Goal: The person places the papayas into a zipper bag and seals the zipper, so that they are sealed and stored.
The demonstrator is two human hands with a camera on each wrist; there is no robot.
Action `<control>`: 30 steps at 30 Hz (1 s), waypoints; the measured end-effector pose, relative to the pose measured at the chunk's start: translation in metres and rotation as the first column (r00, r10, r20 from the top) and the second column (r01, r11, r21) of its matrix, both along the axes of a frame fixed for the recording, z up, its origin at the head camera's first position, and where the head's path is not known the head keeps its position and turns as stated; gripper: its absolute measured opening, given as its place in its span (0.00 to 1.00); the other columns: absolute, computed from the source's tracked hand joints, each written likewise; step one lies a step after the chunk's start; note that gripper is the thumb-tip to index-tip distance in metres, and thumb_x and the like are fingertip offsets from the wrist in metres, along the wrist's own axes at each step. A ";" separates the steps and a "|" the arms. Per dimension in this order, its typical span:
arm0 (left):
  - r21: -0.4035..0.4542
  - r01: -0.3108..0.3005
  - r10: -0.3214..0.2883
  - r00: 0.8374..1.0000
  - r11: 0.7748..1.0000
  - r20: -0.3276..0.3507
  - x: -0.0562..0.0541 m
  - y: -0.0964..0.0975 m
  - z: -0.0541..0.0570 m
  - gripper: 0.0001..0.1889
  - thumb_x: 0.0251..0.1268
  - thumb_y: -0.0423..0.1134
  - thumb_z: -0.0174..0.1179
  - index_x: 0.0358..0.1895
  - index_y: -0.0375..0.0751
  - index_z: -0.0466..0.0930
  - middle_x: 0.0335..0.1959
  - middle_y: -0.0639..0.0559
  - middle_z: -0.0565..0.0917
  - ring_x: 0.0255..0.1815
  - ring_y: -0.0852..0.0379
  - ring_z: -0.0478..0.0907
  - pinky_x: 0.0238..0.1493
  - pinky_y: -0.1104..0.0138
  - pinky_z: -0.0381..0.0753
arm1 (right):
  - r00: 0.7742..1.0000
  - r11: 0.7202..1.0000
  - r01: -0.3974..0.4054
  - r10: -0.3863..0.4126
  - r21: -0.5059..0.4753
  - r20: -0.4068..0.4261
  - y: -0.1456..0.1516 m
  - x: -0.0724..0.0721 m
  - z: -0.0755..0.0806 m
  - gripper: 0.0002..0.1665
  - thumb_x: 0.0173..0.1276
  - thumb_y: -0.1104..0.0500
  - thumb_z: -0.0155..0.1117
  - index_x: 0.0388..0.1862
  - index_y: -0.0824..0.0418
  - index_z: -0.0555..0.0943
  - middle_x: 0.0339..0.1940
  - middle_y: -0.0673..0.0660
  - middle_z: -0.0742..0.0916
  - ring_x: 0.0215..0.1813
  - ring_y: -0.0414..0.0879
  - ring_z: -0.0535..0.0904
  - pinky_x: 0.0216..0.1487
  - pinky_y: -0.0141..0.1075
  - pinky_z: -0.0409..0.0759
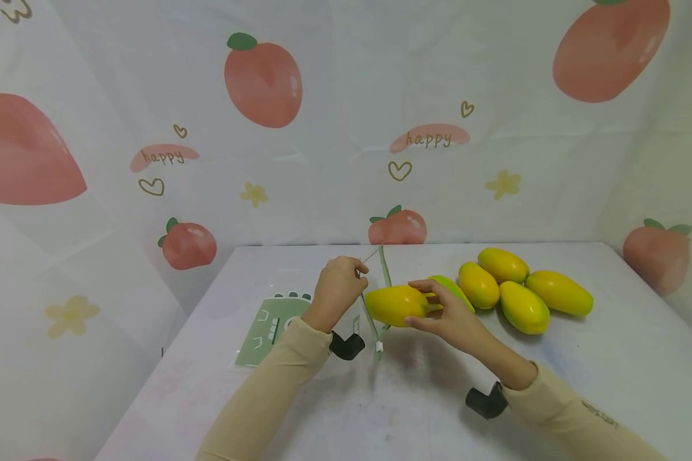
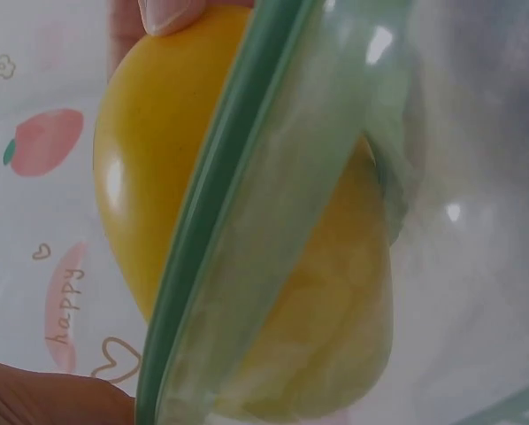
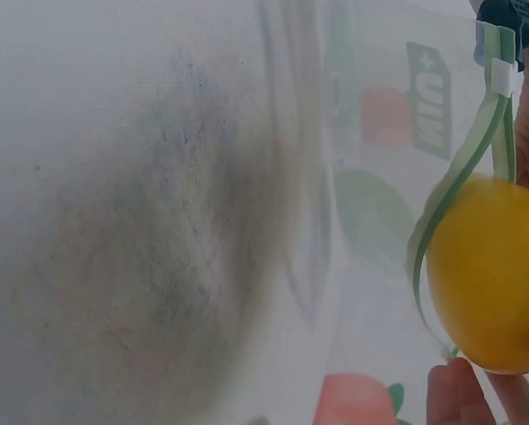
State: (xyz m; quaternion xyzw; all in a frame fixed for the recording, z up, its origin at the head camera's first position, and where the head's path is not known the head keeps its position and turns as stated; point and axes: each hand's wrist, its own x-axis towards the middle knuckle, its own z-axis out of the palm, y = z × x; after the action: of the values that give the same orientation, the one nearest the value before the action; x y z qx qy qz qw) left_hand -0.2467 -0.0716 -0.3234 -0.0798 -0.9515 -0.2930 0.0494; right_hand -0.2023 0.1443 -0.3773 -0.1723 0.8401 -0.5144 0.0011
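Observation:
A clear zip bag [image 1: 254, 336] with a green cartoon print stands sideways over the table, its green-edged mouth facing right. My left hand [image 1: 336, 288] pinches the far part of that mouth with curled fingers. From the right, my right hand [image 1: 452, 317] grips a yellow mango [image 1: 395, 305] by its rear end, fingers and thumb around it. In the left wrist view the mango [image 2: 158, 159] lies partly behind the green zip strip [image 2: 207, 204], inside the bag's mouth. A white slider [image 3: 502, 78] sits on the strip's near end.
Several more yellow-green mangoes [image 1: 525, 307] lie in a group on the right of the white table [image 1: 346, 416]. One green-yellow mango [image 1: 452, 291] is partly hidden behind my right hand. A fruit-printed cloth [image 1: 334, 166] hangs behind the table.

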 end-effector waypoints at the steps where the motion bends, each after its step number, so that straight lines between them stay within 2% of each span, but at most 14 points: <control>1: 0.001 0.000 0.000 1.000 1.000 0.003 0.000 0.000 0.000 0.12 0.59 0.29 0.57 0.43 0.40 0.88 0.27 0.50 0.82 0.20 0.57 0.69 0.21 0.72 0.67 | 1.000 1.000 0.001 -0.001 -0.002 0.001 0.000 -0.001 0.000 0.37 0.59 0.50 0.72 0.65 0.60 0.69 0.64 0.63 0.75 0.57 0.59 0.77 0.55 0.49 0.80; 7: -0.006 0.005 -0.005 1.000 1.000 -0.011 0.000 0.000 0.002 0.12 0.59 0.29 0.57 0.43 0.39 0.88 0.28 0.50 0.83 0.21 0.57 0.70 0.22 0.71 0.69 | 1.000 1.000 0.010 -0.010 -0.013 0.017 0.000 -0.005 0.002 0.37 0.59 0.51 0.72 0.62 0.64 0.69 0.63 0.64 0.76 0.59 0.60 0.76 0.56 0.48 0.79; 15: -0.012 0.002 -0.002 1.000 1.000 -0.012 -0.001 -0.001 0.002 0.12 0.59 0.29 0.57 0.43 0.39 0.88 0.28 0.50 0.83 0.21 0.57 0.70 0.22 0.71 0.68 | 0.999 0.999 0.018 -0.017 -0.031 0.047 -0.004 -0.011 0.001 0.36 0.58 0.51 0.73 0.62 0.62 0.72 0.62 0.62 0.76 0.56 0.59 0.78 0.55 0.46 0.80; 30: -0.022 -0.006 0.006 1.000 1.000 -0.009 -0.001 0.000 0.004 0.11 0.58 0.30 0.59 0.42 0.39 0.88 0.29 0.49 0.83 0.24 0.56 0.73 0.25 0.71 0.73 | 1.000 1.000 0.004 -0.004 -0.011 0.017 -0.012 -0.017 0.001 0.35 0.56 0.51 0.75 0.63 0.57 0.75 0.61 0.60 0.78 0.53 0.57 0.79 0.52 0.45 0.82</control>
State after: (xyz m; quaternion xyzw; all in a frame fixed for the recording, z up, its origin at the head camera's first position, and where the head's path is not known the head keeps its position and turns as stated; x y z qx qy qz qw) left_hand -0.2482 -0.0713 -0.3192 -0.0787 -0.9546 -0.2822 0.0535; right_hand -0.2195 0.1318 -0.3759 -0.1660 0.8376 -0.5204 0.0063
